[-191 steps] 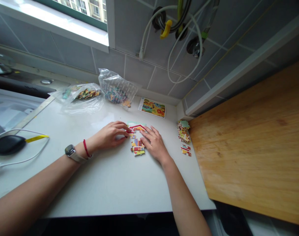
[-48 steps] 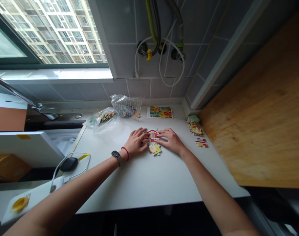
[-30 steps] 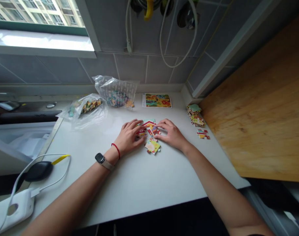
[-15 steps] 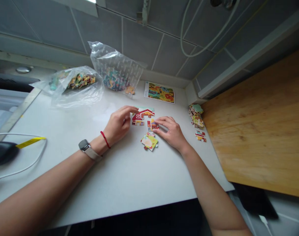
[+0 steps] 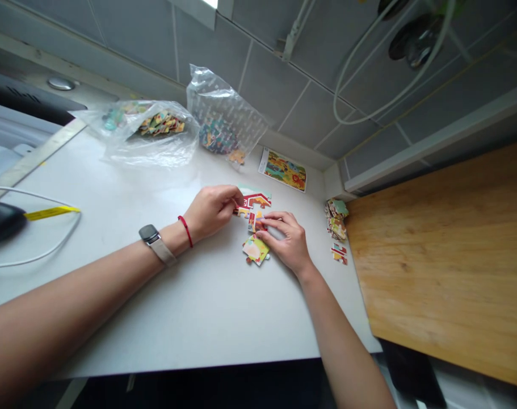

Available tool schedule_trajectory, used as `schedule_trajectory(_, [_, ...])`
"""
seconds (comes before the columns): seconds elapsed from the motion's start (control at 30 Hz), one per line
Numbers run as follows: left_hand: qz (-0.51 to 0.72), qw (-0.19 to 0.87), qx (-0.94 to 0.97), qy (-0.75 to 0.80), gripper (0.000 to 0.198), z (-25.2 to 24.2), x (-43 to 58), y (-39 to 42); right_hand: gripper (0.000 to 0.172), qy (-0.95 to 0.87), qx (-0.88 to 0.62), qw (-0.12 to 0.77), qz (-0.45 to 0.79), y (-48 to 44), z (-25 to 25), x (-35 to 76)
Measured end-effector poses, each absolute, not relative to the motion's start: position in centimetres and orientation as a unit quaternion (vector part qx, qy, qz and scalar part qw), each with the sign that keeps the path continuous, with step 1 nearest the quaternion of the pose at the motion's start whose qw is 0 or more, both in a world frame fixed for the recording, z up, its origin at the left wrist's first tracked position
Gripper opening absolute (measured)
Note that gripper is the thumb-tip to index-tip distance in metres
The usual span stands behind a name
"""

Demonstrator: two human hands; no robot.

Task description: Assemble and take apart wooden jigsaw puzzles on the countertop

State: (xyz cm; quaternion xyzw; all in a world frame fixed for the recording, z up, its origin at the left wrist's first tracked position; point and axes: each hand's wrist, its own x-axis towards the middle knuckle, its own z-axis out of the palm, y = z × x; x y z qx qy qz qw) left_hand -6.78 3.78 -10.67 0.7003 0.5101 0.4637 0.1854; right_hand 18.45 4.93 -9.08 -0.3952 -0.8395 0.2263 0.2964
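Our left hand (image 5: 211,209) curls at the puzzle pieces (image 5: 253,200) on the white counter (image 5: 156,307); we cannot tell if it grips one. Our open right hand (image 5: 286,241) rests on them, between them and a stack of pieces (image 5: 336,220). Two plastic bags (image 5: 147,133) and a picture card (image 5: 282,169) lie beyond.

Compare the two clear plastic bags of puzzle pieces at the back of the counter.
The left bag lies low and spread out on the counter, while the right bag stands taller, propped against the tiled wall. The left bag's pieces look mostly yellow and orange in a narrow strip; the right bag's pieces look mostly teal in a rounder heap. Both bags are clear plastic and hold jigsaw pieces.
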Motion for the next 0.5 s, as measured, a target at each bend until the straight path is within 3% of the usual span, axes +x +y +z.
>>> schedule_trajectory(0.17, [0.408, 0.131, 0.757, 0.494, 0.028, -10.6, -6.8, 4.0, 0.017, -0.828, -0.42, 0.322, 0.185, 6.0, -9.4, 18.3])
schedule_trajectory(0.5, [0.358, 0.11, 0.798, 0.473, 0.031, -11.0, -6.5, 4.2, 0.023, -0.854, -0.404, 0.277, 0.176, 6.5, -9.7, 17.9])
